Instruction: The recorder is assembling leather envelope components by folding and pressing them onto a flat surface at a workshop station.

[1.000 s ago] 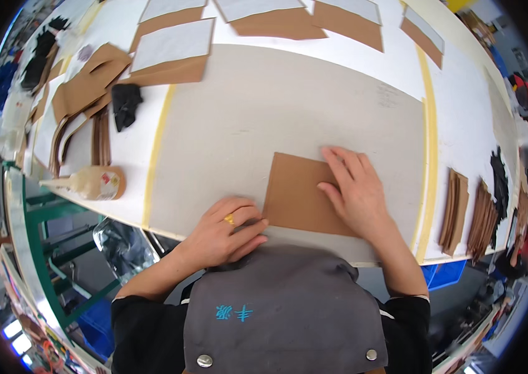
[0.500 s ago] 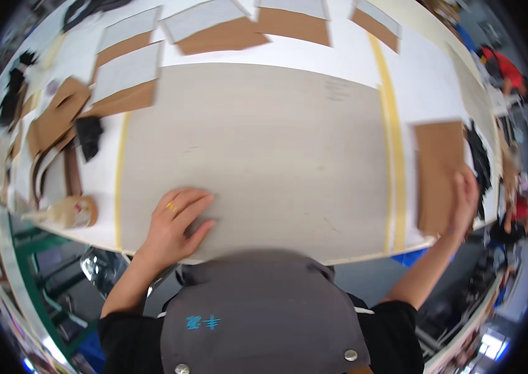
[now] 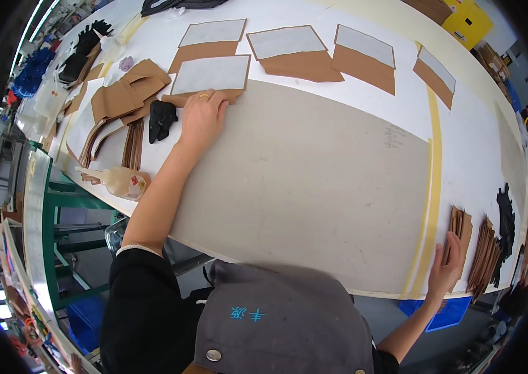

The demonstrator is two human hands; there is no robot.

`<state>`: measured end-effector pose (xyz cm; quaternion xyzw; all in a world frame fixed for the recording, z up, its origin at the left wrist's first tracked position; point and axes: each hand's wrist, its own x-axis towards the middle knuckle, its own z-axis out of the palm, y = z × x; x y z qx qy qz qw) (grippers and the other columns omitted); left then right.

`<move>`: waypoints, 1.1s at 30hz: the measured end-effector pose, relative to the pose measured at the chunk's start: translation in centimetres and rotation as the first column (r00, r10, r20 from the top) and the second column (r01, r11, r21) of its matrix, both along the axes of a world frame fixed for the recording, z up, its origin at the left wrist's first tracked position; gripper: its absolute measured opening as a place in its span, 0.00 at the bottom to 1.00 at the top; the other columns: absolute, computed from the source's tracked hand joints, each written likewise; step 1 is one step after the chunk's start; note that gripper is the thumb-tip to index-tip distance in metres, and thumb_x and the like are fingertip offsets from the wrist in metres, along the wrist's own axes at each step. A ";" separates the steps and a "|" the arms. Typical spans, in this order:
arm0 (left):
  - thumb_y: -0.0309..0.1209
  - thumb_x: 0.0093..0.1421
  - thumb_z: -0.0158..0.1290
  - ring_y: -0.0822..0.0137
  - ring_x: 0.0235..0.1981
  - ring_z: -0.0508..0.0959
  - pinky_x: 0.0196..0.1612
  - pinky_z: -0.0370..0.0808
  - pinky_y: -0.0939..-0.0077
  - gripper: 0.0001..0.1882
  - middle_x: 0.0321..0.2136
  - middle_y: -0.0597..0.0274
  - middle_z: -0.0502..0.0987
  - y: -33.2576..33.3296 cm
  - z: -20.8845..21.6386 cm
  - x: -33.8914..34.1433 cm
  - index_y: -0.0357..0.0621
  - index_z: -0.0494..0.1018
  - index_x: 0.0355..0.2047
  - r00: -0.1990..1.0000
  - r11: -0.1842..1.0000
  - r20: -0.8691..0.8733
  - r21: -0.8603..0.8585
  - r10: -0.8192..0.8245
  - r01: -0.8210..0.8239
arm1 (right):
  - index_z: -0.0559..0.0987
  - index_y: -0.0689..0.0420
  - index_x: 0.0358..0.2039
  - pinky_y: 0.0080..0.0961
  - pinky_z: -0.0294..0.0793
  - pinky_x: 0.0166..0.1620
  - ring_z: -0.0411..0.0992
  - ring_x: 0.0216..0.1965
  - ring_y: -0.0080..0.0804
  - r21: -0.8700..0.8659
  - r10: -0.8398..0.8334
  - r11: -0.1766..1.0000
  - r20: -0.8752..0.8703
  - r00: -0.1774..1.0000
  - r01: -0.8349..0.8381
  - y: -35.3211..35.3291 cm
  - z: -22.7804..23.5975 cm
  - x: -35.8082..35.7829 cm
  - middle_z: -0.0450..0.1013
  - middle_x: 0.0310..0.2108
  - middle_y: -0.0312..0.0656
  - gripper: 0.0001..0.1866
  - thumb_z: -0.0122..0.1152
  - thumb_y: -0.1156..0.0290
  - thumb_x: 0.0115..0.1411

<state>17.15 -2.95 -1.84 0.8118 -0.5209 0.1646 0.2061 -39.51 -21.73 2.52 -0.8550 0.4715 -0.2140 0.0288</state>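
My left hand reaches to the far left of the table. Its fingers are bent over the brown lower part of a panel whose upper part is whitish. How far they go under its edge is hidden. At the right edge of the table my right hand is closed round a brown piece standing partly on edge, perhaps several together. A fanned stack of brown pieces stands right beside it. Between my hands lies a grey work mat.
More brown-and-white panels lie along the far side. At left are folded brown pieces, a black item, brown strips and a squeeze bottle. Yellow tape runs down the right; a blue bin sits below the table edge.
My left hand has gone from the mat up to the far-left panel. My right hand stays at the right edge, where the brown piece now shows more edge-on. The view has turned.
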 end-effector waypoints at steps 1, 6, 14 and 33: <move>0.24 0.60 0.56 0.48 0.38 0.77 0.43 0.72 0.56 0.04 0.34 0.54 0.79 -0.2 0.2 -1.2 0.40 0.75 0.35 0.999 0.998 0.003 -0.052 -0.040 0.040 | 0.78 0.61 0.52 0.38 0.70 0.58 0.72 0.55 0.47 0.006 0.049 0.999 0.043 0.998 -0.049 1.1 -0.2 1.8 0.74 0.53 0.49 0.17 0.61 0.77 0.62; 0.23 0.57 0.59 0.52 0.37 0.78 0.43 0.73 0.59 0.06 0.32 0.58 0.78 0.5 1.5 -11.7 0.42 0.76 0.35 0.912 0.916 -0.117 -0.135 -0.394 0.378 | 0.79 0.60 0.52 0.35 0.79 0.46 0.73 0.52 0.47 0.133 0.238 0.952 0.251 0.938 -0.277 6.5 -0.1 10.4 0.73 0.53 0.50 0.21 0.66 0.82 0.55; 0.25 0.56 0.62 0.54 0.39 0.78 0.47 0.73 0.60 0.13 0.35 0.58 0.78 2.0 2.8 -21.3 0.41 0.75 0.41 0.635 0.758 -0.429 -0.232 -0.643 0.610 | 0.80 0.58 0.50 0.29 0.83 0.38 0.77 0.48 0.42 0.014 0.667 0.694 0.363 0.651 -0.720 9.0 -1.6 16.7 0.74 0.52 0.47 0.23 0.66 0.86 0.52; 0.15 0.45 0.57 0.61 0.33 0.77 0.38 0.75 0.71 0.22 0.31 0.64 0.81 6.5 3.7 -19.2 0.45 0.80 0.43 0.474 0.815 -0.688 -0.316 -0.549 0.486 | 0.78 0.58 0.52 0.30 0.83 0.43 0.78 0.45 0.41 0.352 0.415 0.675 0.546 0.727 -0.649 9.9 -0.7 12.0 0.76 0.48 0.47 0.26 0.61 0.91 0.52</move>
